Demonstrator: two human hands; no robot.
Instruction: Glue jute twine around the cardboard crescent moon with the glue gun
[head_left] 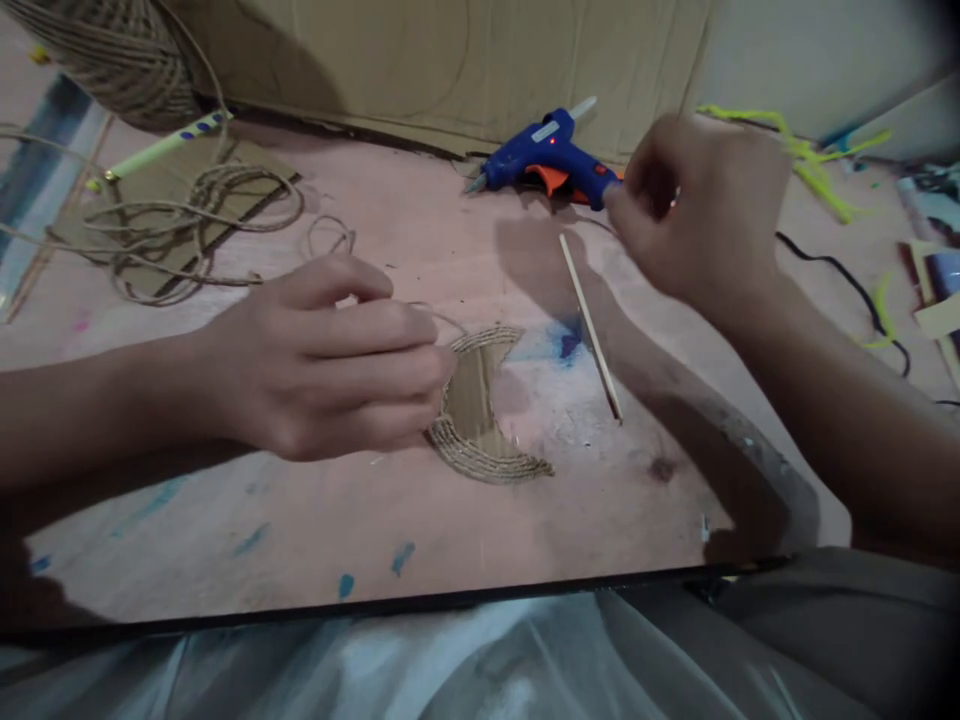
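Observation:
A cardboard crescent point(474, 392) lies on the table, with rows of twine point(487, 462) along its outer curve. My left hand point(352, 360) is beside it, fingers curled over its left edge; a thin strand runs from these fingers to the crescent's top. The fingertips are hidden, so their grip on strand or crescent is unclear. My right hand point(686, 205) is raised, slightly blurred, thumb and fingers curled together beside the handle of a blue glue gun point(544, 155); anything between them is too small to make out. A thin wooden stick point(591, 325) lies right of the crescent.
Behind on the left are a large twine spool point(124, 60), loose twine point(202, 215) over a cardboard piece point(247, 170) and a light green stick point(161, 150). Yellow-green strips point(814, 165) and a black cord point(840, 270) lie right. A cardboard panel point(450, 60) stands behind; the table's edge point(375, 603) is near.

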